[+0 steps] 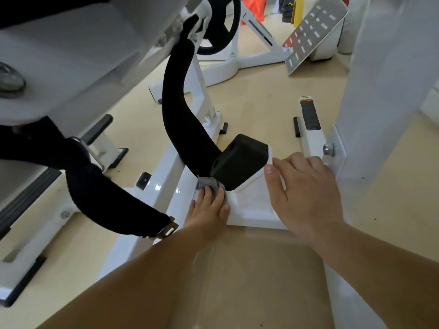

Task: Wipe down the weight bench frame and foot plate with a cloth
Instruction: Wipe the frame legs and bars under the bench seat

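**A:** Where is the cloth right now?

**B:** A small grey cloth (209, 184) sits bunched under the left hand (209, 210), pressed onto the white frame (171, 186) of the bench, low near the floor (261, 96). It is tucked right against the base of a black rubber block (240, 160) and the lower end of a curved black padded bar (180, 100).

**A:** How are the fingers placed?

**B:** The left fingers (204, 195) lie fairly flat on top of the cloth, pinning it down rather than curling around it. The right hand (304, 193) holds nothing; it is spread open, palm down, resting on the white plate (251, 207) just right of the block, seemingly as a brace.

**A:** Which way does the surface run from the cloth?

**B:** The frame rail runs diagonally, from far-right near the block down toward the near-left, alongside the left forearm. The flat white plate lies immediately to the right of the cloth, between the two hands.

**A:** So which hand is better placed?

**B:** The left, since it already covers the cloth. In my judgement, a pull back along the rail's length, or a sweep right across the plate, would follow most easily; the right hand would need to lift clear for the latter.
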`<state>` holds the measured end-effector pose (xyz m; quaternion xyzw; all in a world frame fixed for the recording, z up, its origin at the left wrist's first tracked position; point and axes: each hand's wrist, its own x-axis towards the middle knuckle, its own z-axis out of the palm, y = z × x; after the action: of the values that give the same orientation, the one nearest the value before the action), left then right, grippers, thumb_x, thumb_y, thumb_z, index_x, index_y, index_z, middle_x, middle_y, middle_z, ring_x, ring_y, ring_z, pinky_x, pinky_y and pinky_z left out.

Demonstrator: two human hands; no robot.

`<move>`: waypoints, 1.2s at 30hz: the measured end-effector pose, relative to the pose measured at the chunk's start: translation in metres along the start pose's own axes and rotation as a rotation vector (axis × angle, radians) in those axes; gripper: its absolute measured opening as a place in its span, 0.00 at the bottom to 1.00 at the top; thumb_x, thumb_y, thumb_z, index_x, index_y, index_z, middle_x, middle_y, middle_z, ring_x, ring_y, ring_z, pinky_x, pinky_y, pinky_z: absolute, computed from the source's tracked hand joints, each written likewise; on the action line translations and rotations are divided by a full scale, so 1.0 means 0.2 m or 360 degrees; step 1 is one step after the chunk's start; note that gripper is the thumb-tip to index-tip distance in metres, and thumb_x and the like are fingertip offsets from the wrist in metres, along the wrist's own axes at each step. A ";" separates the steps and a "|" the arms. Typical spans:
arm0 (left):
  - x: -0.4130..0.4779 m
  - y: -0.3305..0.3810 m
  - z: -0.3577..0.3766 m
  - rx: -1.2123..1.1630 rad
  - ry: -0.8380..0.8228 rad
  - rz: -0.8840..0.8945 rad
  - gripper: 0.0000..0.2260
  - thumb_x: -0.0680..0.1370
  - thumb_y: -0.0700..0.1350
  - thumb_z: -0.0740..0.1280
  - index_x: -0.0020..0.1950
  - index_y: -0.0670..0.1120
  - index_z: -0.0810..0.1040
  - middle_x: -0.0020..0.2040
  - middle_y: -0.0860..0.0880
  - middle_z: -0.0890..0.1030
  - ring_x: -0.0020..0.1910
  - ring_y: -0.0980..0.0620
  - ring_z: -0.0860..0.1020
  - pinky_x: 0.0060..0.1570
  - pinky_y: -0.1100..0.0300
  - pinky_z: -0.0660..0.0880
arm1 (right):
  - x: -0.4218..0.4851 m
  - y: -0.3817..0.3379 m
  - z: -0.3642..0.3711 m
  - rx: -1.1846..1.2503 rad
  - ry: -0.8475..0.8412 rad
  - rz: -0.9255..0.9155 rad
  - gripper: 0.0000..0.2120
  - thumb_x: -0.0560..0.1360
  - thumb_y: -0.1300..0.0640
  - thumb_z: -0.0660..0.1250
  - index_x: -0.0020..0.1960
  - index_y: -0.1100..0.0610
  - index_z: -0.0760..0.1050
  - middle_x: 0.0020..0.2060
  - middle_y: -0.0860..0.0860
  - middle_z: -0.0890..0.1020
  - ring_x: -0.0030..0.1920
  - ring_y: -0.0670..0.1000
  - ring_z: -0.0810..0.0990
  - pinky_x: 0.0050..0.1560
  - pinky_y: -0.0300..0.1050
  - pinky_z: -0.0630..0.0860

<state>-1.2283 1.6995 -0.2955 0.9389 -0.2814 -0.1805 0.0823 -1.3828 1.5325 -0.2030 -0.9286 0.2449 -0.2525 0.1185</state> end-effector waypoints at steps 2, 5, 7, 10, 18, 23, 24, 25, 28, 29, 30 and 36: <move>0.01 -0.02 -0.01 0.0087 0.0051 -0.0022 0.26 0.87 0.59 0.43 0.84 0.56 0.39 0.84 0.50 0.35 0.82 0.49 0.33 0.80 0.48 0.35 | 0.01 0.01 0.02 -0.0018 0.0050 0.0015 0.26 0.84 0.41 0.45 0.57 0.51 0.80 0.48 0.49 0.79 0.50 0.54 0.73 0.53 0.52 0.70; 0.02 -0.02 -0.01 0.0049 0.0190 -0.0247 0.27 0.87 0.57 0.43 0.85 0.52 0.42 0.84 0.49 0.38 0.82 0.49 0.36 0.81 0.47 0.37 | 0.02 0.01 0.03 0.0008 0.0083 0.0043 0.24 0.84 0.41 0.48 0.55 0.50 0.81 0.47 0.49 0.78 0.49 0.55 0.73 0.52 0.52 0.69; -0.04 0.05 0.04 0.0070 0.0170 -0.0078 0.27 0.87 0.57 0.43 0.85 0.52 0.41 0.84 0.50 0.37 0.82 0.51 0.34 0.80 0.49 0.36 | 0.03 0.01 0.04 -0.0002 0.0078 0.0041 0.24 0.84 0.41 0.48 0.56 0.49 0.81 0.48 0.48 0.78 0.50 0.54 0.73 0.53 0.52 0.70; -0.08 0.09 0.07 0.0204 0.0069 0.0273 0.27 0.87 0.58 0.42 0.85 0.54 0.42 0.84 0.53 0.37 0.81 0.53 0.33 0.81 0.51 0.37 | 0.02 0.01 0.04 -0.0026 0.0086 0.0049 0.25 0.84 0.41 0.47 0.57 0.50 0.80 0.48 0.49 0.79 0.50 0.53 0.73 0.53 0.52 0.71; -0.08 0.15 0.06 0.0064 0.0095 0.0014 0.28 0.87 0.57 0.44 0.85 0.50 0.42 0.84 0.48 0.37 0.82 0.48 0.34 0.81 0.50 0.37 | 0.02 0.01 0.03 -0.0010 0.0136 0.0032 0.24 0.84 0.42 0.50 0.55 0.51 0.82 0.46 0.50 0.79 0.48 0.56 0.73 0.50 0.53 0.71; -0.05 0.14 0.04 0.0019 0.0070 0.0031 0.27 0.87 0.57 0.43 0.85 0.52 0.43 0.84 0.49 0.38 0.82 0.50 0.35 0.80 0.50 0.37 | 0.02 0.01 0.05 -0.0016 0.0159 0.0024 0.23 0.84 0.42 0.50 0.55 0.51 0.82 0.46 0.50 0.79 0.48 0.56 0.73 0.50 0.53 0.71; -0.05 0.13 0.05 0.0004 0.0057 0.0021 0.27 0.87 0.57 0.43 0.85 0.52 0.43 0.84 0.49 0.38 0.82 0.50 0.34 0.80 0.51 0.37 | 0.02 0.01 0.05 -0.0013 0.0178 0.0025 0.23 0.84 0.42 0.50 0.54 0.51 0.82 0.46 0.50 0.79 0.47 0.56 0.73 0.49 0.53 0.71; -0.05 0.12 0.05 -0.0019 0.0060 -0.0018 0.27 0.87 0.57 0.43 0.85 0.51 0.42 0.84 0.49 0.37 0.82 0.50 0.34 0.79 0.51 0.36 | 0.02 0.02 0.05 -0.0008 0.0193 0.0025 0.23 0.84 0.42 0.50 0.54 0.51 0.82 0.45 0.50 0.79 0.47 0.56 0.73 0.49 0.53 0.71; -0.01 0.08 0.06 -0.0144 0.0190 -0.0359 0.28 0.86 0.57 0.44 0.85 0.50 0.42 0.84 0.47 0.37 0.82 0.49 0.35 0.81 0.48 0.37 | 0.01 0.02 0.06 0.0018 0.0195 0.0015 0.22 0.84 0.43 0.51 0.54 0.51 0.82 0.45 0.50 0.78 0.47 0.56 0.72 0.49 0.53 0.71; -0.01 0.08 0.07 -0.0185 0.0231 -0.0452 0.28 0.86 0.57 0.44 0.85 0.49 0.42 0.84 0.46 0.38 0.82 0.48 0.35 0.81 0.47 0.38 | 0.02 0.02 0.06 0.0022 0.0194 0.0018 0.23 0.84 0.42 0.51 0.54 0.51 0.82 0.45 0.50 0.78 0.47 0.56 0.72 0.50 0.53 0.71; -0.02 0.10 0.08 -0.0205 0.0261 -0.0473 0.28 0.86 0.57 0.45 0.85 0.49 0.43 0.84 0.46 0.38 0.82 0.47 0.36 0.81 0.47 0.39 | 0.02 0.02 0.06 0.0024 0.0196 0.0021 0.23 0.84 0.42 0.50 0.54 0.50 0.82 0.45 0.49 0.78 0.47 0.56 0.72 0.50 0.53 0.71; -0.13 0.13 0.17 -0.0169 0.0363 -0.0173 0.26 0.87 0.54 0.46 0.85 0.47 0.48 0.85 0.47 0.42 0.83 0.49 0.37 0.82 0.51 0.44 | 0.00 0.02 0.07 0.0005 0.0161 0.0017 0.26 0.84 0.41 0.47 0.58 0.51 0.81 0.49 0.50 0.79 0.50 0.56 0.73 0.53 0.54 0.71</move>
<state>-1.2741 1.6902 -0.3118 0.9615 -0.2090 -0.0913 0.1535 -1.3772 1.5294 -0.2156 -0.9131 0.2551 -0.2990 0.1087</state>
